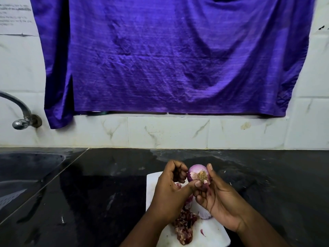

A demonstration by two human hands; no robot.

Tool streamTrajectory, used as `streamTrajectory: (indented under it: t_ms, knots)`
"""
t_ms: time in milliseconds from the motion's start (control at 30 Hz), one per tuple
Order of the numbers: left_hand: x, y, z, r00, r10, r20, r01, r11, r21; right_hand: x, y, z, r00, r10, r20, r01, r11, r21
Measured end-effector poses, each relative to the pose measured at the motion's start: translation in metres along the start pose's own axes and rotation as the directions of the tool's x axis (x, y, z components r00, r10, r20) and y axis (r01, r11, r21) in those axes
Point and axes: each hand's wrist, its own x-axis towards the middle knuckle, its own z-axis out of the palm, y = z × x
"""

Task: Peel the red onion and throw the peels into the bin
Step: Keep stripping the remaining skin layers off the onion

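A red onion [195, 172], mostly bare and pale purple, is held above a white cutting board [211, 234] with its brown root end facing me. My right hand [222, 200] grips it from the right, thumb up along its side and fingers curled below. My left hand [170, 189] is at its left, with the thumb pressed on the skin beside the root and the other fingers curled. A heap of dark red peels [184, 227] lies on the board under my hands. No bin is in view.
The board sits on a black stone counter [106, 193]. A sink basin [25, 172] is at the left with a metal tap [23, 120] on the tiled wall. A purple cloth [169, 59] hangs on the wall behind.
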Motion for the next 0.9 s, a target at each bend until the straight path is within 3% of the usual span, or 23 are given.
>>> streamTrajectory:
  t_ms: [900]
  knots:
    - [-0.0008, -0.005, -0.0015, 0.997, 0.018, 0.074, -0.019, 1.0, 0.004, 0.0054, 0.0039, -0.0038, 0.997, -0.061, -0.052, 0.058, 0.997, -0.054]
